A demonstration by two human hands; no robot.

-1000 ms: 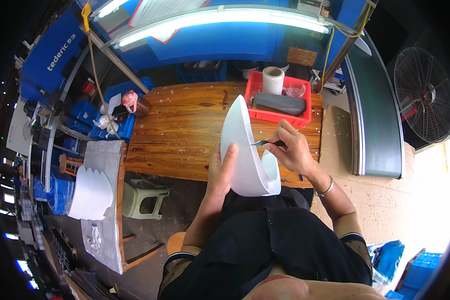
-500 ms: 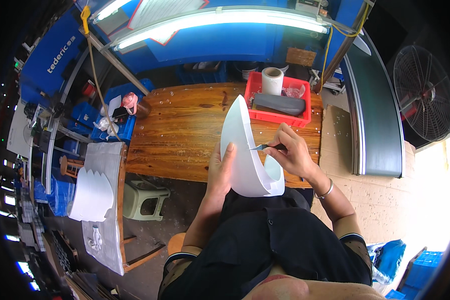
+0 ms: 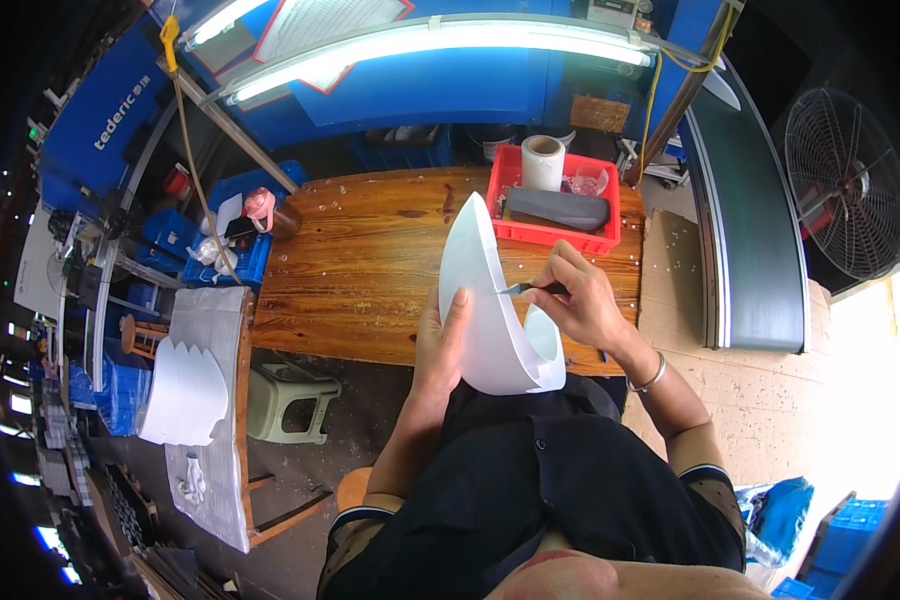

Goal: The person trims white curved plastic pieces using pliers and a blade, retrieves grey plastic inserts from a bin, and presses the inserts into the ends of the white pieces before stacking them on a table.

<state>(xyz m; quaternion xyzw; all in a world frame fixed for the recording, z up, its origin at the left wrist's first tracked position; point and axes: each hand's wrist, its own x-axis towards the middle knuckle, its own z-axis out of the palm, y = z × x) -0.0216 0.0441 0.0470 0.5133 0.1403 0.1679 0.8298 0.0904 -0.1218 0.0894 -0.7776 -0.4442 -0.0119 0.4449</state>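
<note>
A curved white plastic shell, pointed at the top, stands upright over the table's near edge and my lap. My left hand grips its left side, thumb on the outer face and fingers behind it. Pinched in my right hand is a small knife with a thin blade. The blade's tip touches the shell's right edge, about midway up. A bracelet circles my right wrist.
A wooden table carries a red tray with a white roll and a grey block. Left are a padded side table with white pieces, a stool and a blue crate. A conveyor and a fan stand right.
The knife and my right hand have shifted very slightly up along the shell's edge. The shell and my left hand stay almost in place.
</note>
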